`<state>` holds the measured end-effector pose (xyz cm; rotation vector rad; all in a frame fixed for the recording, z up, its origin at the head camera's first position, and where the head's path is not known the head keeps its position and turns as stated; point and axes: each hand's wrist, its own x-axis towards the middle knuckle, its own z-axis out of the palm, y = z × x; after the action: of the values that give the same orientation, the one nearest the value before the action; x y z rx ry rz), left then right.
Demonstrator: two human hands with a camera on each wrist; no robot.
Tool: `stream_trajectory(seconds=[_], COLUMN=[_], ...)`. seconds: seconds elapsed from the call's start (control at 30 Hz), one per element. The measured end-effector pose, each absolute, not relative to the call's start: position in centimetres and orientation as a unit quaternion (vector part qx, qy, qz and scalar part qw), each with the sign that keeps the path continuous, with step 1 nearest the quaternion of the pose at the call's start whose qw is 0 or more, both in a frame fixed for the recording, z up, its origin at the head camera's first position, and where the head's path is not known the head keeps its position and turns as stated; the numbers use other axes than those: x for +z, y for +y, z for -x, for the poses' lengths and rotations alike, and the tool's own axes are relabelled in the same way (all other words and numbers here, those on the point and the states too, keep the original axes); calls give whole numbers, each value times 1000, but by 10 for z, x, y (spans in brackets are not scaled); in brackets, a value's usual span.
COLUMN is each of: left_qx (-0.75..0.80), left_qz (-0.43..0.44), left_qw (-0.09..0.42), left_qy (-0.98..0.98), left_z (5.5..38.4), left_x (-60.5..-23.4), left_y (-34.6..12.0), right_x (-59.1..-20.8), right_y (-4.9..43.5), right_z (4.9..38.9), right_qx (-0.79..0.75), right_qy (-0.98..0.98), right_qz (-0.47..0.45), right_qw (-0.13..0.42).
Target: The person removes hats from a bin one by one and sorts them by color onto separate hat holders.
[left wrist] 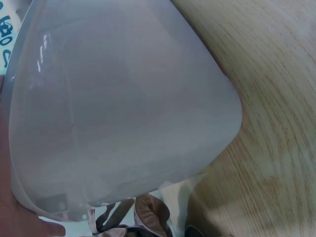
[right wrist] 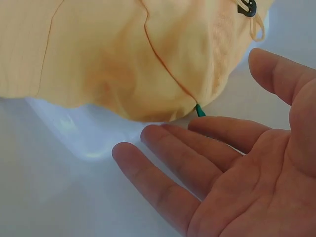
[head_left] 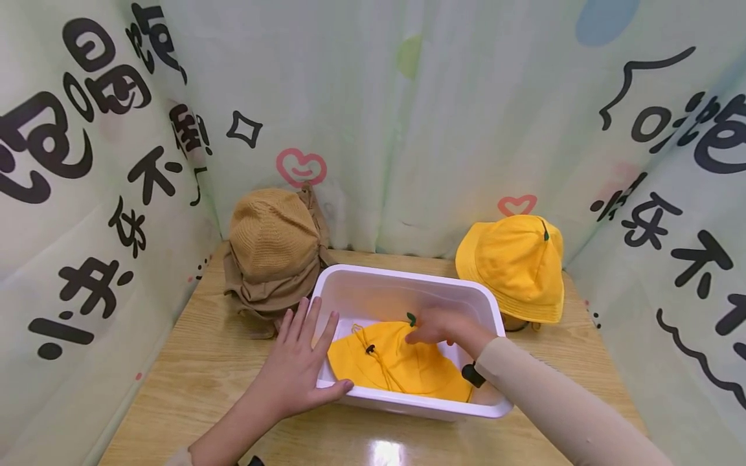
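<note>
A yellow bucket hat (head_left: 402, 362) lies in the white plastic bin (head_left: 419, 409), with a drawstring, a black cord toggle and a small green leaf tab on it. My right hand (head_left: 440, 325) reaches down inside the bin. In the right wrist view its fingers (right wrist: 192, 158) are spread and relaxed, fingertips right at the hat's edge beside the green tab (right wrist: 199, 110). My left hand (head_left: 300, 366) rests on the bin's left front corner, fingers spread out and thumb along the rim. The left wrist view is mostly filled by the bin's outer wall (left wrist: 123, 108).
On the wooden table (head_left: 192, 388), a brown hat (head_left: 271, 239) stands behind the bin at the left. Another yellow hat (head_left: 513, 262) sits at the back right on a dark-based support. A printed curtain (head_left: 373, 129) encloses the back and both sides.
</note>
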<state>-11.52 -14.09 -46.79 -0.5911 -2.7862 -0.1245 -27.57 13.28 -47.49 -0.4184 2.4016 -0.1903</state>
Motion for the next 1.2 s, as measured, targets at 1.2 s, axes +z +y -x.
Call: stream_trajectory(seconds=[1.2], left_qx=[-61], left_qz=[206], left_qw=[145], left_qy=[-966], left_z=[115], left_x=[-468], left_y=[-140], right_x=[-470], right_y=[142], right_z=[275], right_qx=[-329], right_qy=[885], right_qz=[175], right_qw=[278])
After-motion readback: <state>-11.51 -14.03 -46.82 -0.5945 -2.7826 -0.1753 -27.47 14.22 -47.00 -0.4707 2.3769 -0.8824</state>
